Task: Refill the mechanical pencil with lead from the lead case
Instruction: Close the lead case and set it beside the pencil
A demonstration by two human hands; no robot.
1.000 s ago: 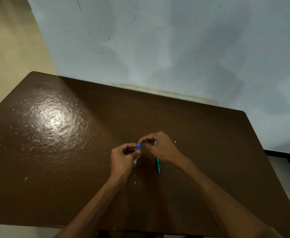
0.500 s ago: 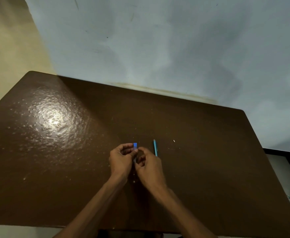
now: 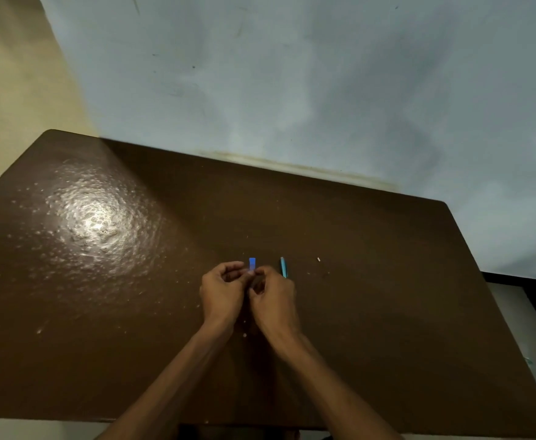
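Both hands together over the middle of a dark brown table (image 3: 387, 281), knuckles toward the camera, wrists low.

Left hand (image 3: 223, 292): fingers curled, thumb and forefinger pinching the lower part of the lead case (image 3: 252, 263). Blue upper end of the case sticking up just above the fingertips, roughly upright, clear of the table surface as far as can be seen. Lower end hidden inside the grip.

Right hand (image 3: 274, 300): pressed against the left, fingers curled inward, fingertips meeting the case at the same spot just below its blue end. Seems to pinch the case too, though whether holding the body, a cap, or a single lead cannot be told; too small and too shaded.

Just to the right of the grip, beyond the right hand's knuckles: the mechanical pencil (image 3: 283, 267), teal, flat on the table, pointing away from the body, its near end hidden behind the right hand. Not held by either hand.

Farther right of the grip, well apart from the pencil: a tiny pale speck (image 3: 319, 259) on the table, too small to identify. Another pale speck (image 3: 244, 335) on the table below the grip, between the wrists.

Far left of the grip: a bright patch of glare (image 3: 98, 223) on the glossy tabletop. Behind the table, beyond the grip: a pale blue-grey wall (image 3: 292, 90), smudged.
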